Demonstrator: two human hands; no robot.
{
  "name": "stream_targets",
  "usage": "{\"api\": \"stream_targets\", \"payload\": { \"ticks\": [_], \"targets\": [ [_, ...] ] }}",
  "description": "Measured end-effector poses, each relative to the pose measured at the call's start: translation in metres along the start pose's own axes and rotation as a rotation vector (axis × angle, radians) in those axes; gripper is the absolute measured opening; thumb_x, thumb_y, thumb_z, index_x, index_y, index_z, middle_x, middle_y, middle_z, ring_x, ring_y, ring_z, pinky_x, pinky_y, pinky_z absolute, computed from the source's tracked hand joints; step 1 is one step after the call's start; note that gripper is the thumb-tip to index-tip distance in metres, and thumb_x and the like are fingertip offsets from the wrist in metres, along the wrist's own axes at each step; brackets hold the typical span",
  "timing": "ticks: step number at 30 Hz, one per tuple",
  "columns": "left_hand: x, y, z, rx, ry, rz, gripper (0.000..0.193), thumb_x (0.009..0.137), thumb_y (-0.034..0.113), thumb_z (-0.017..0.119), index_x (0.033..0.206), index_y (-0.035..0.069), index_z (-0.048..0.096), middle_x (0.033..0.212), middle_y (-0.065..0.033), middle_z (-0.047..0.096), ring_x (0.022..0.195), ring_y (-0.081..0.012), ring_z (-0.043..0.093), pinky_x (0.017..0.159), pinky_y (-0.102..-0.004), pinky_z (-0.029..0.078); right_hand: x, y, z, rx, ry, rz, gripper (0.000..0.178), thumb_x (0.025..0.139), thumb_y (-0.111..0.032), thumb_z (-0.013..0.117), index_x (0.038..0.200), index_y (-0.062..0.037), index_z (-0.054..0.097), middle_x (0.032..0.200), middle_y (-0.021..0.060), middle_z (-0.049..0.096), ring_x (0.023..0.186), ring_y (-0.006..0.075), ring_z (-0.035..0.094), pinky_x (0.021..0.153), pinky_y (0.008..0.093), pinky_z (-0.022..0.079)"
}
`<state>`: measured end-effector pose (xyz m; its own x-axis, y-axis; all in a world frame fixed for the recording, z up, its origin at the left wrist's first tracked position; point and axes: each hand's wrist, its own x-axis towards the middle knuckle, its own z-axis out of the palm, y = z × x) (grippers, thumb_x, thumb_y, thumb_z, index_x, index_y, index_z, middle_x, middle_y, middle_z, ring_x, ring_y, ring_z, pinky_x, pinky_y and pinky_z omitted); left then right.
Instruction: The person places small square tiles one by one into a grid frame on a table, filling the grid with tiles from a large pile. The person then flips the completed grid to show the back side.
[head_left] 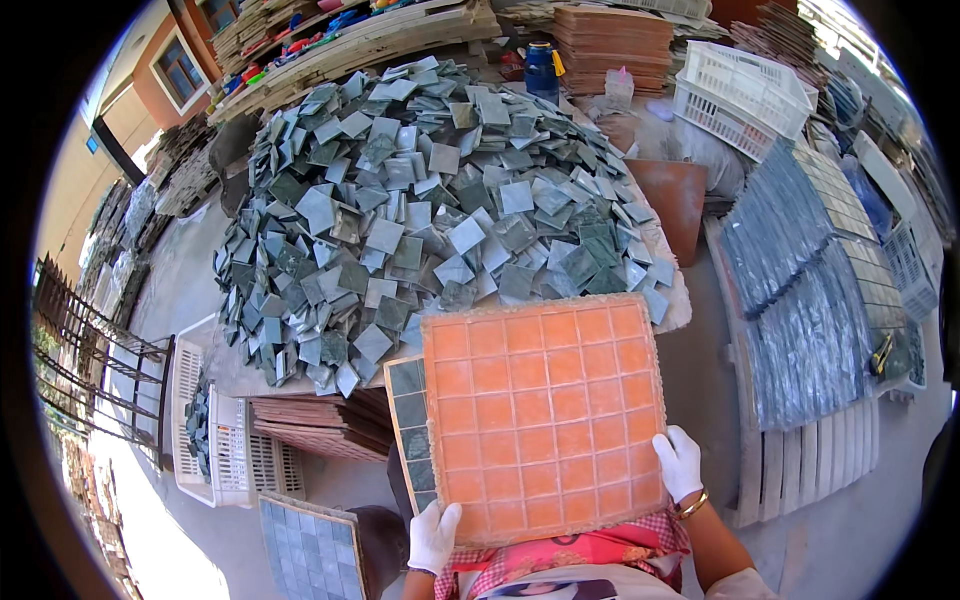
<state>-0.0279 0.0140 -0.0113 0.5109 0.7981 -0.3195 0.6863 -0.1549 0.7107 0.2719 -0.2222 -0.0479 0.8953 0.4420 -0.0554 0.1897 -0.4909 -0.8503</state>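
A square orange gridded tray [545, 420], with pale raised lines between its cells, is held up in front of me by both hands. My left hand [434, 537], in a white glove, grips its lower left corner with the thumb on the front. On the right edge, low down, my right hand [680, 463] closes in the same way, also gloved. Partly hidden behind the tray is another frame [411, 430] filled with dark green square tiles. Just beyond the tray, a big heap of loose grey-green stone tiles [400, 215] covers the table [678, 305].
White plastic crates [250, 470] stand at the lower left, near a panel of blue-grey tiles [312, 550]. On the right, wrapped tile sheets [810, 340] are stacked on a pallet [810, 465]. Far back are a pile of orange-brown boards [612, 48], a blue container [541, 72] and white crates [745, 95].
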Motion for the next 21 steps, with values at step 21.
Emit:
{"api": "stream_targets", "payload": {
  "ticks": [21],
  "targets": [
    [0.025,0.024,-0.037,0.634,-0.13,0.126,0.039,0.091,0.043,0.054,0.074,0.009,0.063,0.069,-0.0183,0.064,0.067,-0.0375,0.065,0.06,-0.0476,0.05,-0.001,0.003,0.005,0.013,0.018,0.0,0.034,0.097,-0.026,0.053,0.075,-0.0013,0.042,0.064,0.0097,0.033,0.061,0.015,0.032,0.054,0.0346,0.035]
  ]
}}
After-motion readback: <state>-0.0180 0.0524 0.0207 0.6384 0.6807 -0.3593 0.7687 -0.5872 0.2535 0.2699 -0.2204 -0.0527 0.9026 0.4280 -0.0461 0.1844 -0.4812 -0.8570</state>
